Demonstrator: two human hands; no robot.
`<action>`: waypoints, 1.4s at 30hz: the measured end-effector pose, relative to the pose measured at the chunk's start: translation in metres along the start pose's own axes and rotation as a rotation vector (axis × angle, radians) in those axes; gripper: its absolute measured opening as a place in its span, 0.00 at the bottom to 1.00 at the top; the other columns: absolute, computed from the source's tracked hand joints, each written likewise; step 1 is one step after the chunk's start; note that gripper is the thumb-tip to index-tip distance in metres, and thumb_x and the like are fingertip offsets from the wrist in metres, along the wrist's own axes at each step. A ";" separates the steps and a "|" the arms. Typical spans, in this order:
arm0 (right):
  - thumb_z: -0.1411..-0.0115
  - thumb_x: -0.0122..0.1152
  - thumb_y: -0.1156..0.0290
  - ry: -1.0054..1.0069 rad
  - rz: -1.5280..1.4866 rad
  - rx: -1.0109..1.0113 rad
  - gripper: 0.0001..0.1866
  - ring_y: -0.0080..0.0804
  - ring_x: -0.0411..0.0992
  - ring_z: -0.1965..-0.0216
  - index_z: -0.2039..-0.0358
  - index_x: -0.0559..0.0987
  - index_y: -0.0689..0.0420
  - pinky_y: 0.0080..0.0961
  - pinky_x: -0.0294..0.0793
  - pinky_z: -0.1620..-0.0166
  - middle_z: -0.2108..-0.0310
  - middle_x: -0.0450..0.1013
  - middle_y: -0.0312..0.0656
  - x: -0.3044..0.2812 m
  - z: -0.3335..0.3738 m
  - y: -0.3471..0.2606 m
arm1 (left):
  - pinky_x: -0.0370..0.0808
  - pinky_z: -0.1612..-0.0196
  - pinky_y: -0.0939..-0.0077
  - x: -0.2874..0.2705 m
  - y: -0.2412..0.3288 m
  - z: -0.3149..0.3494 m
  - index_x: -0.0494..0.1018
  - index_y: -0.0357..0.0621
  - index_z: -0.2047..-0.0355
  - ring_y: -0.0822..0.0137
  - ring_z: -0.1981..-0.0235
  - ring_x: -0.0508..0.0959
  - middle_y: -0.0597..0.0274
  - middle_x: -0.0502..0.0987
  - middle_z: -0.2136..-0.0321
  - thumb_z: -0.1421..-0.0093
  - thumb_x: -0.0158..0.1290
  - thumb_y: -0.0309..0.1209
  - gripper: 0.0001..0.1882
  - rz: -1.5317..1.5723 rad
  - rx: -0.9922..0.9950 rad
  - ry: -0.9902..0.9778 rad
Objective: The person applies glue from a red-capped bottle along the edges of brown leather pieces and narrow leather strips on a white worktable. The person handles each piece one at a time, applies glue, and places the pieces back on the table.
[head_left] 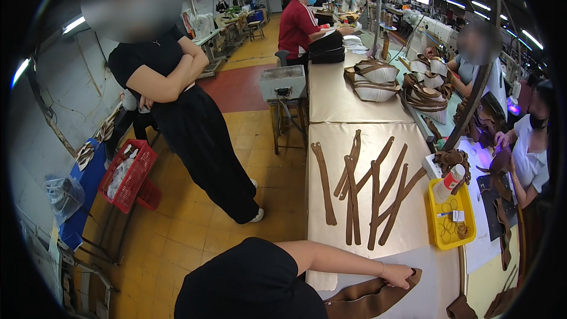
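Observation:
My left hand reaches in from the lower edge. Its fingers are closed on the tip of a wide brown fabric or leather piece, which narrows to a rounded point with a small hole. The piece lies on a pale grey sheet on the table, and its lower part is cut off by the picture's edge. Beyond my hand, several narrow brown straps are spread out, some crossing each other. My right hand does not show.
A yellow tray with a red-and-white bottle and rubber bands stands right. Stacked brown-and-white pieces lie farther back. A person in black stands left, near a red basket. Others work at right and back.

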State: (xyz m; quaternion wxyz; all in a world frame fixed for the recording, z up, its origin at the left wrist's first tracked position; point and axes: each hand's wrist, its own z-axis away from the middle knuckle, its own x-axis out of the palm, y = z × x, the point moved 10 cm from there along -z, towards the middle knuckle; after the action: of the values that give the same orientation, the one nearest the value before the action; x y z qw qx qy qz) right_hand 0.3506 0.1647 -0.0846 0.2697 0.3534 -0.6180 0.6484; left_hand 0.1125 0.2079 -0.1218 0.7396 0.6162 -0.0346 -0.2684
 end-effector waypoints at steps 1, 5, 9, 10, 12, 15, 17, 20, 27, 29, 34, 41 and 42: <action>0.42 0.51 0.44 -0.012 -0.016 0.010 0.23 0.23 0.55 0.80 0.81 0.61 0.48 0.34 0.69 0.59 0.84 0.52 0.29 0.001 0.000 0.001 | 0.67 0.87 0.68 0.000 -0.001 0.000 0.63 0.31 0.76 0.62 0.91 0.71 0.55 0.70 0.90 0.47 0.51 0.34 0.15 -0.002 -0.011 0.001; 0.42 0.50 0.43 -0.053 0.015 -0.002 0.24 0.24 0.55 0.80 0.81 0.61 0.48 0.35 0.68 0.59 0.83 0.53 0.29 0.001 -0.003 -0.001 | 0.67 0.87 0.68 0.001 -0.002 -0.001 0.63 0.31 0.76 0.62 0.91 0.71 0.55 0.70 0.90 0.47 0.52 0.34 0.15 0.013 -0.011 -0.007; 0.41 0.49 0.44 0.011 0.152 -0.074 0.23 0.24 0.54 0.80 0.80 0.60 0.49 0.36 0.67 0.59 0.82 0.53 0.29 -0.010 0.001 -0.008 | 0.67 0.88 0.69 0.002 -0.002 -0.001 0.63 0.32 0.76 0.63 0.91 0.71 0.55 0.69 0.90 0.47 0.52 0.34 0.16 0.009 -0.011 -0.009; 0.41 0.49 0.44 -0.007 0.141 -0.066 0.23 0.24 0.54 0.79 0.80 0.60 0.49 0.36 0.66 0.59 0.82 0.53 0.30 -0.008 0.001 -0.006 | 0.67 0.88 0.69 0.001 -0.001 -0.001 0.63 0.32 0.76 0.63 0.91 0.70 0.55 0.69 0.90 0.47 0.52 0.34 0.16 0.001 -0.003 -0.005; 0.40 0.49 0.44 -0.045 0.118 -0.050 0.23 0.25 0.54 0.79 0.80 0.60 0.49 0.36 0.66 0.59 0.82 0.53 0.30 0.001 -0.001 -0.004 | 0.67 0.88 0.69 0.000 -0.001 0.000 0.63 0.32 0.76 0.63 0.91 0.70 0.55 0.69 0.90 0.47 0.52 0.34 0.16 0.013 -0.011 -0.003; 0.40 0.50 0.46 0.013 0.137 -0.083 0.23 0.23 0.52 0.81 0.81 0.59 0.48 0.33 0.65 0.61 0.82 0.52 0.29 0.010 -0.014 -0.005 | 0.67 0.88 0.69 0.000 -0.001 0.000 0.63 0.32 0.77 0.63 0.91 0.70 0.56 0.69 0.90 0.47 0.52 0.35 0.16 0.026 -0.016 -0.005; 0.41 0.51 0.46 -0.899 -0.017 -0.077 0.23 0.22 0.50 0.82 0.81 0.58 0.48 0.32 0.64 0.63 0.83 0.50 0.28 0.098 -0.003 -0.003 | 0.67 0.88 0.69 0.000 0.000 0.000 0.63 0.32 0.77 0.63 0.91 0.70 0.56 0.69 0.91 0.47 0.52 0.35 0.16 0.019 -0.013 -0.005; 0.41 0.52 0.47 -0.483 -0.079 -0.030 0.23 0.21 0.48 0.83 0.82 0.56 0.47 0.29 0.62 0.64 0.84 0.48 0.27 0.060 -0.016 -0.001 | 0.67 0.88 0.69 0.000 0.002 0.001 0.63 0.32 0.78 0.62 0.91 0.70 0.56 0.69 0.91 0.47 0.52 0.35 0.16 -0.001 -0.003 -0.001; 0.41 0.52 0.48 -0.096 0.022 -0.009 0.23 0.22 0.47 0.83 0.81 0.57 0.47 0.30 0.61 0.64 0.84 0.46 0.28 0.000 0.002 -0.002 | 0.67 0.87 0.68 -0.002 0.006 0.002 0.63 0.32 0.79 0.62 0.91 0.71 0.55 0.69 0.91 0.47 0.51 0.34 0.15 -0.021 0.027 0.013; 0.40 0.52 0.48 -0.090 0.026 -0.014 0.23 0.22 0.47 0.83 0.81 0.57 0.47 0.31 0.61 0.64 0.83 0.47 0.29 0.008 -0.006 0.000 | 0.67 0.87 0.69 -0.001 0.004 0.002 0.63 0.32 0.79 0.62 0.91 0.71 0.55 0.69 0.91 0.48 0.51 0.34 0.15 -0.019 0.021 0.015; 0.40 0.52 0.49 -0.974 -0.081 -0.055 0.22 0.22 0.46 0.83 0.81 0.57 0.47 0.32 0.60 0.63 0.82 0.47 0.28 0.096 0.006 -0.001 | 0.68 0.87 0.68 -0.001 0.000 0.000 0.63 0.32 0.79 0.62 0.91 0.71 0.55 0.69 0.91 0.48 0.51 0.33 0.14 -0.010 -0.012 0.020; 0.40 0.52 0.50 -0.105 0.047 -0.014 0.22 0.22 0.47 0.83 0.82 0.57 0.47 0.30 0.60 0.64 0.84 0.47 0.28 0.001 -0.001 -0.001 | 0.68 0.88 0.68 -0.002 0.001 0.000 0.63 0.32 0.76 0.61 0.90 0.72 0.53 0.70 0.89 0.51 0.50 0.30 0.12 -0.006 -0.016 0.019; 0.40 0.52 0.50 -0.107 0.034 -0.009 0.22 0.21 0.47 0.83 0.83 0.57 0.47 0.30 0.60 0.65 0.84 0.47 0.28 0.002 -0.002 -0.001 | 0.68 0.88 0.68 -0.001 0.001 0.000 0.63 0.32 0.76 0.61 0.90 0.72 0.53 0.70 0.89 0.51 0.50 0.30 0.12 -0.005 -0.014 0.017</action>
State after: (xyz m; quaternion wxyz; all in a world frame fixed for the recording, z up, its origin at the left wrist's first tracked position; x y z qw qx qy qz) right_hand 0.3504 0.1663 -0.0823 0.2269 0.3756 -0.6404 0.6303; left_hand 0.1117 0.2084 -0.1200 0.7434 0.6135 -0.0248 -0.2653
